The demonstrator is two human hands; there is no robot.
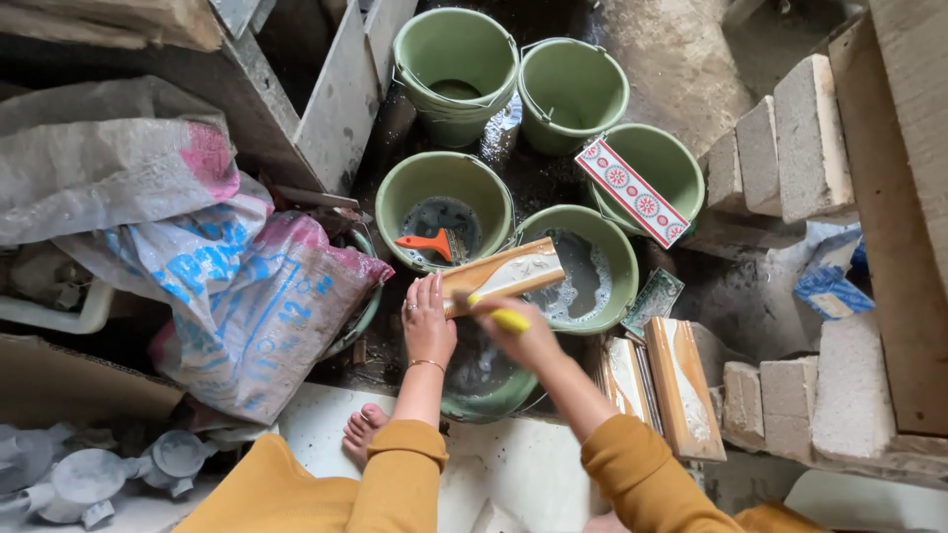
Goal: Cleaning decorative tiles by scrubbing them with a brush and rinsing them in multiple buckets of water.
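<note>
My left hand [428,321] holds one end of a long tan and white tile [506,273] over a green bucket [486,377] between my arms. My right hand [523,334] grips a yellow-handled brush [499,314] whose head rests against the tile; the hand is blurred. Behind the tile stands a green bucket [607,247] of foamy grey water. Left of that, another green bucket [423,183] contains an orange-handled brush [427,243]. My bare foot [362,430] rests on a white slab.
More green buckets [459,54] stand at the back; one carries a red and white patterned tile [634,191] across its rim. Several tan tiles [679,385] lean at the right. Grey blocks [790,148] line the right side; woven sacks [227,276] lie at the left.
</note>
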